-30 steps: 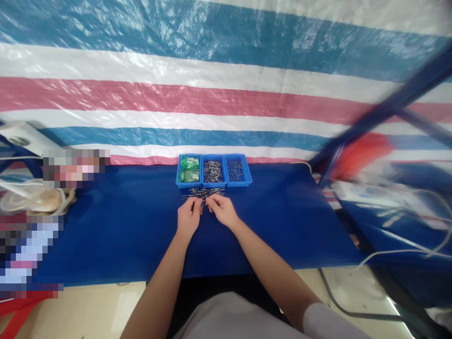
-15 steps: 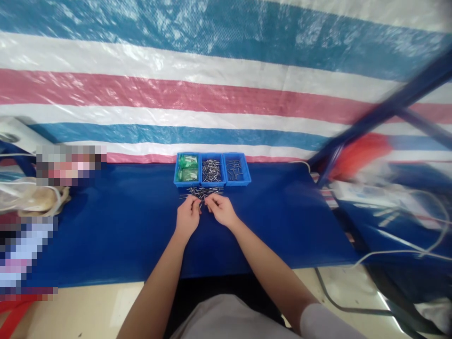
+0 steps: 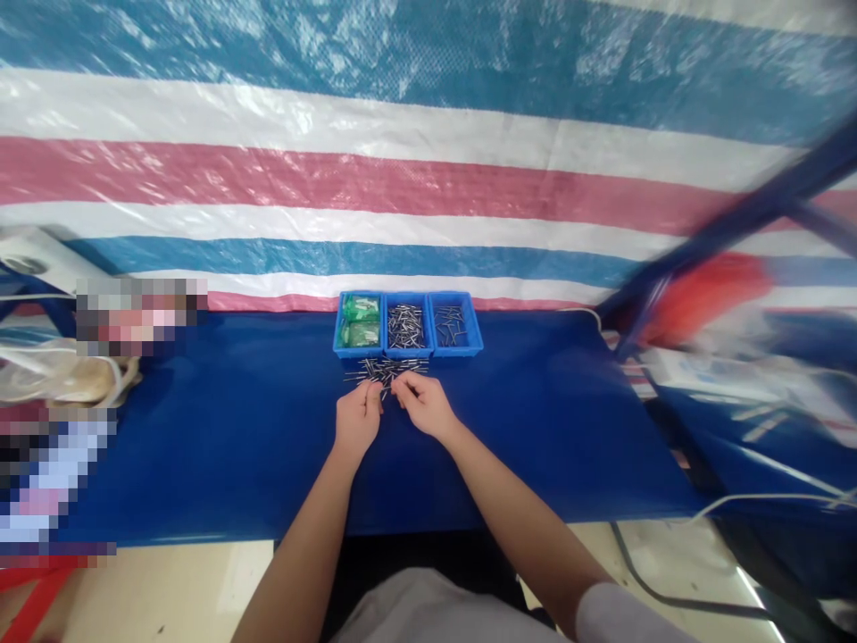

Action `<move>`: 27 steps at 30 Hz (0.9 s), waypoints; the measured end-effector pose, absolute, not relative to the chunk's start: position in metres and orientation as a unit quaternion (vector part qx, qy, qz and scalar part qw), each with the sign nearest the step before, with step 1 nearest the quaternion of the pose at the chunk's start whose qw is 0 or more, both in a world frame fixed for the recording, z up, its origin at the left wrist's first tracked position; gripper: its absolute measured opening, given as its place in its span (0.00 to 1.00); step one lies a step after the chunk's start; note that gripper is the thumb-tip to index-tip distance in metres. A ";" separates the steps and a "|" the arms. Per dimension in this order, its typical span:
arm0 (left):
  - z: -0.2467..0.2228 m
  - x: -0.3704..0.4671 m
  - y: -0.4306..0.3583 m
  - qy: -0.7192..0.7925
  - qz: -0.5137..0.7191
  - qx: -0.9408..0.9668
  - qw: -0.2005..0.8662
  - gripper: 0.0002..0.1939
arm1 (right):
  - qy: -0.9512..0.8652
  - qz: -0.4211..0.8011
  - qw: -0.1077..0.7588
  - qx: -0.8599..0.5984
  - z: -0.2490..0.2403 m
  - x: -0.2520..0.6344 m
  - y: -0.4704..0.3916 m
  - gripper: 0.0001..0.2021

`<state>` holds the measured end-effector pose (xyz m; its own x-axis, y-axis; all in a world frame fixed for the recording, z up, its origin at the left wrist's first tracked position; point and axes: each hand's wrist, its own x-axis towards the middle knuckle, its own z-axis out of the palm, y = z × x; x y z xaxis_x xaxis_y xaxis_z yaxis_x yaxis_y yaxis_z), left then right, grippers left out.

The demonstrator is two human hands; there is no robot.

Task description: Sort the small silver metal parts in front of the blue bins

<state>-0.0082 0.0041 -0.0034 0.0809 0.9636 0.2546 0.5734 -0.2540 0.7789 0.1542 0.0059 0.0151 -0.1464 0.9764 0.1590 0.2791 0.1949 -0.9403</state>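
My left hand (image 3: 359, 417) is closed in a pinch at the near side of a loose pile of thin metal pieces (image 3: 386, 368). Just to its right, my right hand (image 3: 423, 404) has its fingers pinched too, with a small gap between the hands. What the fingertips hold is too small to make out. Behind the pile stand three blue bins side by side. Green packets lie in the left bin (image 3: 339, 346), many metal pieces in the middle bin (image 3: 407, 352), and fewer thin pieces in the right bin (image 3: 476, 346).
The blue table (image 3: 220, 429) reaches to a striped sheet (image 3: 402, 187) at the back. A plastic-wrapped item (image 3: 87, 379) is at the left. A blue metal frame (image 3: 719, 237), a red bag (image 3: 719, 290) and a white cable (image 3: 750, 496) are at the right.
The view has shifted slightly, so bins and table appear a little further right. Both hands remain pinched by the pile, with the gap between them about the same.
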 end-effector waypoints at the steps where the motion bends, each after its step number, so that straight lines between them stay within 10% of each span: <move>1: -0.004 -0.009 0.004 0.557 0.390 0.689 0.252 0.23 | -0.641 0.404 0.432 -0.489 0.015 0.154 0.006 0.18; 27: -0.002 0.002 0.004 0.528 0.486 0.615 0.326 0.10 | -0.529 0.452 0.505 -0.511 0.002 0.152 0.011 0.19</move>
<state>0.0024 0.0041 -0.0021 -0.0313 0.9670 0.2530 0.3326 -0.2286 0.9149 0.1516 0.0112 0.0023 0.0314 0.9969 0.0724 0.0841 0.0696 -0.9940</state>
